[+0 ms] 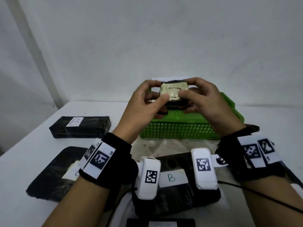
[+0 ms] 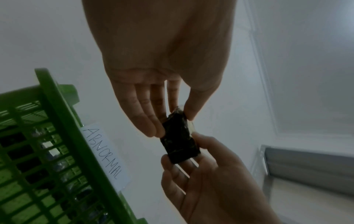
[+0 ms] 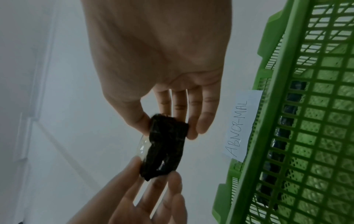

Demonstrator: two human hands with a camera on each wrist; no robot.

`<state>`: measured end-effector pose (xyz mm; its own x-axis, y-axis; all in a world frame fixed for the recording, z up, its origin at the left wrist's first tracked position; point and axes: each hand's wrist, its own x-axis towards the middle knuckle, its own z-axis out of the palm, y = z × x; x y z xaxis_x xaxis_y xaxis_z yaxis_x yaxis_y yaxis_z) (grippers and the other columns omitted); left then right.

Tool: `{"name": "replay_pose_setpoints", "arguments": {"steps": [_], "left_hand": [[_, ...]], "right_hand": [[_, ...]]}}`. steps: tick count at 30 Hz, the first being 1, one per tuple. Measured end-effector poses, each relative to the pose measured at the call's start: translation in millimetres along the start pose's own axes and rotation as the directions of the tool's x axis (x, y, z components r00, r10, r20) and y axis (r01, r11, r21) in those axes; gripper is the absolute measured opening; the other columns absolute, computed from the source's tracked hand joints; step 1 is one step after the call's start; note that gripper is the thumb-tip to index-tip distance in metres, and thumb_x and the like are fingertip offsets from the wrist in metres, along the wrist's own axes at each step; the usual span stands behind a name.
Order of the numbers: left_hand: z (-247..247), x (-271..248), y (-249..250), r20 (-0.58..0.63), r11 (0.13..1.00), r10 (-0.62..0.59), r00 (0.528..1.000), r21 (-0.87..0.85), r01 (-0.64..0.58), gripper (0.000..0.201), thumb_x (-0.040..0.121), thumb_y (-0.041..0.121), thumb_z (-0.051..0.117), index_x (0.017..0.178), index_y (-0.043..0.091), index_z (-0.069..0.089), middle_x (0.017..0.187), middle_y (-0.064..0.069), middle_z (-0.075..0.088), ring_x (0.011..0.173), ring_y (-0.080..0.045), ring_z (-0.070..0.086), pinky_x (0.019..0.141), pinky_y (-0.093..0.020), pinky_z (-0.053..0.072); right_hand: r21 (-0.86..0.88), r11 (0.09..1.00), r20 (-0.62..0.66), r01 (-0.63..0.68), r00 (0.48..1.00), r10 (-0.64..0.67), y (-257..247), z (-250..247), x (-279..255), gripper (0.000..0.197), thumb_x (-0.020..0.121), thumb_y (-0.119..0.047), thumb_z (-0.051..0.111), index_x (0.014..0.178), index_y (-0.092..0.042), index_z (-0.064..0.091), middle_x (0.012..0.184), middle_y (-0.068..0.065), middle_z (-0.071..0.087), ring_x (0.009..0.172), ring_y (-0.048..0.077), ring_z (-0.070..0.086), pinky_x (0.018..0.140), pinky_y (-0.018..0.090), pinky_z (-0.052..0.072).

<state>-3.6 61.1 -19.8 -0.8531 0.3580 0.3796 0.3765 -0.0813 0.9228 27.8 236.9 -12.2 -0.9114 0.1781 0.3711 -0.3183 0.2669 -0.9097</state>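
Both hands hold one small black-wrapped block (image 1: 173,94) in the air above the green mesh basket (image 1: 180,128). A pale label with a drawn mark covers the face turned toward me. My left hand (image 1: 152,95) pinches its left end, thumb in front and fingers behind. My right hand (image 1: 193,94) pinches the right end the same way. In the left wrist view the block (image 2: 178,139) shows dark between thumb and fingertips (image 2: 153,124). Seen from the right wrist, the block (image 3: 166,148) hangs beside the basket (image 3: 287,106).
A paper label reading ABNORMAL (image 2: 103,154) sits on the basket's far rim. Dark items lie inside the basket. Black wrapped blocks lie on the white table: one marked B (image 1: 80,126) at left, one (image 1: 54,174) nearer, one marked B (image 1: 177,185) under my wrists. A wall stands close behind.
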Motion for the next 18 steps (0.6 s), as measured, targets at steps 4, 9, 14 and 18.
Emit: {"name": "replay_pose_setpoints", "arguments": {"steps": [4, 9, 14, 18], "left_hand": [[1, -5, -1, 0.016, 0.998, 0.018, 1.000, 0.054, -0.019, 0.030, 0.095, 0.012, 0.062, 0.121, 0.018, 0.051, 0.090, 0.001, 0.070, 0.070, -0.009, 0.068, 0.066, -0.028, 0.059], [-8, -2, 2, 0.038, 0.998, 0.022, 0.999, 0.052, -0.024, 0.030, 0.095, 0.012, 0.062, 0.123, 0.020, 0.059, 0.097, -0.001, 0.070, 0.075, -0.010, 0.069, 0.069, -0.028, 0.057], [-4, -3, 2, 0.030, 0.994, 0.063, 0.998, 0.092, -0.065, 0.026, 0.095, 0.013, 0.063, 0.119, 0.022, 0.060, 0.093, -0.004, 0.070, 0.071, -0.009, 0.067, 0.061, -0.025, 0.053], [-5, 1, 2, 0.049, 0.992, 0.063, 0.997, 0.107, -0.068, 0.028, 0.095, 0.013, 0.062, 0.122, 0.022, 0.060, 0.092, -0.002, 0.071, 0.071, -0.007, 0.067, 0.062, -0.025, 0.053]], "right_hand": [[-0.026, 0.999, 0.029, 0.023, 0.999, -0.022, 1, -1, -2, 0.019, 0.094, -0.014, 0.069, 0.112, -0.017, 0.064, 0.084, -0.003, 0.075, 0.069, 0.010, 0.071, 0.062, 0.031, 0.056], [0.015, 1.000, 0.122, -0.013, 0.992, 0.012, -7, -5, -7, 0.016, 0.095, -0.014, 0.068, 0.110, -0.020, 0.065, 0.087, -0.002, 0.074, 0.077, 0.013, 0.073, 0.071, 0.036, 0.060], [0.057, 0.997, 0.104, -0.058, 0.993, 0.052, -13, -3, -11, 0.013, 0.104, -0.023, 0.054, 0.102, -0.020, 0.066, 0.086, -0.002, 0.069, 0.069, 0.013, 0.071, 0.064, 0.033, 0.060], [0.098, 0.991, 0.121, -0.092, 0.989, 0.080, -17, -8, -11, 0.015, 0.104, -0.023, 0.054, 0.103, -0.019, 0.068, 0.097, 0.007, 0.070, 0.072, 0.014, 0.073, 0.066, 0.035, 0.061]]}}
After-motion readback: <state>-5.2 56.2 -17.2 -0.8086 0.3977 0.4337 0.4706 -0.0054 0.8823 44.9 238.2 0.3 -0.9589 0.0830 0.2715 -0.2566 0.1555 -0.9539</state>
